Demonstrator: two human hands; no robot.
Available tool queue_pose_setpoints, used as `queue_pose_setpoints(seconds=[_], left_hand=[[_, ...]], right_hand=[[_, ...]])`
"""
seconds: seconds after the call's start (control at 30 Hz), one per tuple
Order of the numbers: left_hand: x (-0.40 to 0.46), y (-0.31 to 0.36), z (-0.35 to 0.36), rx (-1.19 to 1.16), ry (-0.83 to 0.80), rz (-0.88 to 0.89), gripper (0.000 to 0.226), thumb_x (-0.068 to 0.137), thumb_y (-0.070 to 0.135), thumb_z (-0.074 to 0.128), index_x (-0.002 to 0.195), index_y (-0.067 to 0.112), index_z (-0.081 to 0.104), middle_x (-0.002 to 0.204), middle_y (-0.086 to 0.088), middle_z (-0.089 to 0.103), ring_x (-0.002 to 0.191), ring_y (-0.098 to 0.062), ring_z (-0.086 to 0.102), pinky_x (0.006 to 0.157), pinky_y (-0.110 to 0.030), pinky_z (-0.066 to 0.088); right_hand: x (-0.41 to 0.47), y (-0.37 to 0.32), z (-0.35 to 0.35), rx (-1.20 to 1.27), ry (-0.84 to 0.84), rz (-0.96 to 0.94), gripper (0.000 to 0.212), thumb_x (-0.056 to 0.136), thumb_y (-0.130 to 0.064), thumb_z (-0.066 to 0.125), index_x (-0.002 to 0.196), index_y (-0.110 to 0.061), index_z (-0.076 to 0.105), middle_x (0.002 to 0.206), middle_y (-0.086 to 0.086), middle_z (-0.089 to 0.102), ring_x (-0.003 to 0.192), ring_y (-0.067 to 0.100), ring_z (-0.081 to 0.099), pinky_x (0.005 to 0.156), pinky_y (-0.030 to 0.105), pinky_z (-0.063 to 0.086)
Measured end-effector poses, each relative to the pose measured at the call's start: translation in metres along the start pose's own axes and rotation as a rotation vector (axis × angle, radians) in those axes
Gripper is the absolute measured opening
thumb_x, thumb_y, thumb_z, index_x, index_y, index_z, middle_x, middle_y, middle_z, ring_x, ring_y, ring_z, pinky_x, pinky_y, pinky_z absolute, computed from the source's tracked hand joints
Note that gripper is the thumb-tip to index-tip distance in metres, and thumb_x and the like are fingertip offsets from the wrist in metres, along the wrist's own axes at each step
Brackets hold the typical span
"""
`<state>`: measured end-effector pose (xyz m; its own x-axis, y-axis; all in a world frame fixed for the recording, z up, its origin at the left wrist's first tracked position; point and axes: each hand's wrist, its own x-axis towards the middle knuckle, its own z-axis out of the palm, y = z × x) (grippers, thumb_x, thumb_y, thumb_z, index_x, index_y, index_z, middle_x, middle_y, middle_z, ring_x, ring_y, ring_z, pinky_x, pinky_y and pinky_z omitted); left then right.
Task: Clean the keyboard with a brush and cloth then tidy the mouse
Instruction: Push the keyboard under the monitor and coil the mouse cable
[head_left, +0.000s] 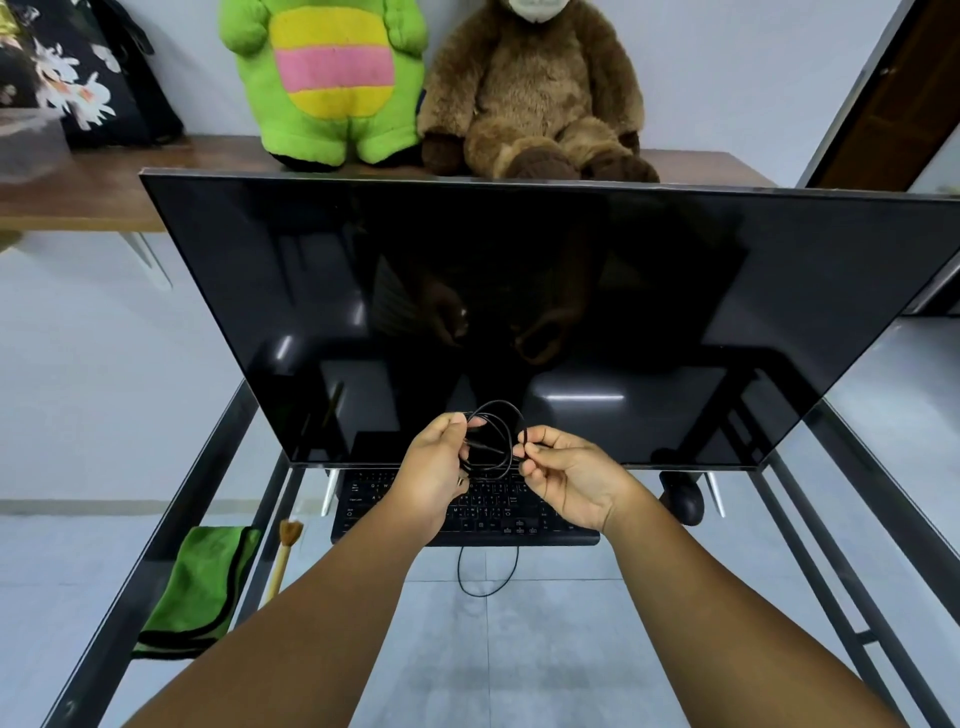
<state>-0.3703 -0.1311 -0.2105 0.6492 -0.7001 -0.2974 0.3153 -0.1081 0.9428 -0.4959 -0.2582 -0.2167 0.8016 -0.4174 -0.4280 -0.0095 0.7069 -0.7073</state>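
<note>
A thin black cable (500, 415) is coiled into loops between my two hands, held above the black keyboard (363, 512). My left hand (434, 478) pinches the left side of the coil. My right hand (571, 480) pinches the right side. One loop of cable (485, 590) hangs down over the glass in front of the keyboard. The black mouse (684, 496) lies on the glass to the right of the keyboard. At the left edge of the desk lie a folded green cloth (200, 587) and, beside it, a wooden-handled brush (284, 556).
A large dark monitor (519, 291) stands right behind the keyboard on the glass desk with black metal frame (810, 551). A wooden shelf (83, 192) behind it carries a green plush toy (327, 78), a brown plush toy (540, 93) and a black flowered bag (78, 67).
</note>
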Motion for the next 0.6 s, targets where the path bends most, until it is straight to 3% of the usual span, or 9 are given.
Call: queue_pose_setpoints(seconds=[0.13,0.23,0.3,0.4,0.47,0.5,0.53,0.57,0.6], left_hand=[[0.002,-0.002,-0.002,-0.021,0.041,-0.022,0.033,0.104,0.030,0.039,0.104,0.018,0.069,0.072,-0.002,0.043,0.049,-0.009,0.032,0.042,-0.020,0.029],[0.004,-0.004,-0.005,0.001,0.077,-0.026,0.034,0.103,0.036,0.038,0.105,0.022,0.069,0.075,-0.001,0.046,0.053,-0.008,0.037,0.049,-0.022,0.033],[0.004,-0.006,-0.004,0.002,0.103,-0.018,0.038,0.103,0.040,0.036,0.108,0.020,0.068,0.074,0.000,0.049,0.053,-0.008,0.039,0.048,-0.021,0.033],[0.001,-0.006,-0.001,-0.028,0.135,0.019,0.048,0.102,0.046,0.033,0.110,0.013,0.067,0.069,-0.001,0.054,0.046,-0.005,0.041,0.043,-0.018,0.033],[-0.002,-0.004,0.001,-0.059,0.124,0.038,0.054,0.102,0.047,0.030,0.110,0.009,0.066,0.066,-0.005,0.059,0.045,-0.016,0.050,0.045,-0.022,0.046],[-0.004,-0.003,0.003,-0.079,0.113,0.039,0.056,0.102,0.048,0.028,0.112,0.008,0.065,0.071,-0.014,0.062,0.054,-0.031,0.057,0.059,-0.032,0.059],[-0.006,-0.002,0.004,-0.099,0.103,0.027,0.057,0.102,0.049,0.028,0.113,0.007,0.065,0.081,-0.022,0.063,0.077,-0.045,0.059,0.082,-0.047,0.055],[-0.007,-0.003,0.004,-0.114,0.093,0.018,0.058,0.102,0.049,0.027,0.115,0.007,0.064,0.088,-0.023,0.065,0.097,-0.044,0.054,0.095,-0.054,0.042],[-0.008,-0.004,0.004,-0.120,0.082,0.018,0.059,0.101,0.051,0.027,0.116,0.008,0.064,0.086,-0.018,0.066,0.105,-0.040,0.049,0.097,-0.055,0.035]], right_hand=[[-0.002,0.001,0.005,-0.090,0.051,-0.040,0.013,0.093,0.007,0.052,0.094,0.000,0.063,0.081,0.015,0.065,0.063,0.017,0.065,0.055,0.019,0.056],[-0.004,0.000,0.010,-0.180,0.071,-0.076,0.009,0.094,-0.005,0.058,0.091,0.001,0.064,0.078,0.014,0.066,0.069,0.021,0.068,0.057,0.020,0.057],[-0.005,0.000,0.015,-0.290,0.106,-0.115,0.012,0.092,-0.012,0.063,0.088,-0.002,0.066,0.075,0.011,0.067,0.070,0.021,0.069,0.058,0.020,0.056],[-0.004,0.002,0.020,-0.441,0.181,-0.170,0.004,0.089,-0.008,0.068,0.089,-0.004,0.067,0.073,0.012,0.068,0.065,0.019,0.068,0.056,0.022,0.055],[-0.003,0.004,0.022,-0.457,0.208,-0.184,0.004,0.088,-0.004,0.067,0.092,-0.004,0.066,0.072,0.014,0.067,0.062,0.019,0.067,0.055,0.023,0.055],[-0.002,0.005,0.023,-0.445,0.217,-0.187,0.005,0.088,-0.003,0.067,0.092,-0.003,0.066,0.071,0.014,0.068,0.061,0.019,0.067,0.055,0.022,0.055],[-0.002,0.006,0.024,-0.428,0.224,-0.190,0.005,0.088,-0.002,0.067,0.092,-0.002,0.066,0.071,0.014,0.067,0.061,0.019,0.067,0.055,0.022,0.055],[-0.002,0.007,0.025,-0.415,0.229,-0.192,0.004,0.088,-0.001,0.067,0.092,-0.002,0.066,0.071,0.014,0.067,0.061,0.019,0.068,0.055,0.021,0.055],[-0.003,0.007,0.026,-0.406,0.229,-0.190,0.003,0.088,0.000,0.066,0.090,-0.001,0.066,0.071,0.014,0.067,0.061,0.020,0.068,0.055,0.021,0.055]])
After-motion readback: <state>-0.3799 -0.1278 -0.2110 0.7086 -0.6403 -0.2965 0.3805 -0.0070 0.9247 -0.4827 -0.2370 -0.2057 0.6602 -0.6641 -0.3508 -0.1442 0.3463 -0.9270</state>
